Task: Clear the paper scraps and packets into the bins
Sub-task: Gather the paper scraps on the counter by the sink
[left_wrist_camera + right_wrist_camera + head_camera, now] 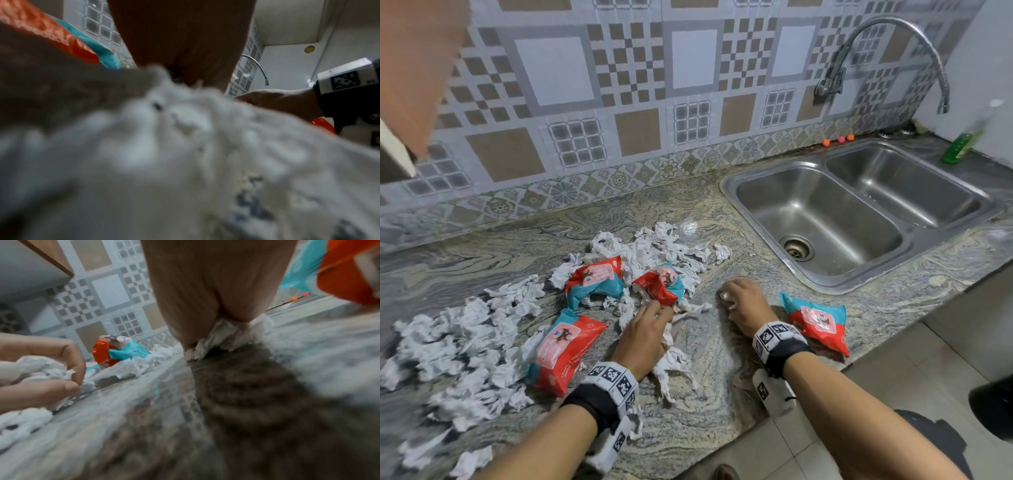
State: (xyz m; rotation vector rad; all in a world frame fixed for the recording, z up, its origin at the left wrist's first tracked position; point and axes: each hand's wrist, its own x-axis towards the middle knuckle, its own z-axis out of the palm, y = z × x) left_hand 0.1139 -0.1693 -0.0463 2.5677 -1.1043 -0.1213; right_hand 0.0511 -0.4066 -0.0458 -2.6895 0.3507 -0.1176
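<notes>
White torn paper scraps (465, 342) lie all over the marbled counter (722, 404), with several red-and-teal packets among them (594, 281) (565, 349) (818, 322). My left hand (650, 318) is curled over a bunch of scraps (43, 369) near the middle packet (662, 284), fingers bent round the paper. My right hand (739, 298) rests knuckles-up on the counter and grips a crumpled white scrap (226, 334) under its fingers. In the left wrist view blurred white paper (185, 146) fills the frame.
A double steel sink (859, 212) with a curved tap (893, 51) sits at the right. A green bottle (962, 144) stands behind it. The counter's front edge runs close to my wrists, with tiled floor (893, 377) below. No bin is in view.
</notes>
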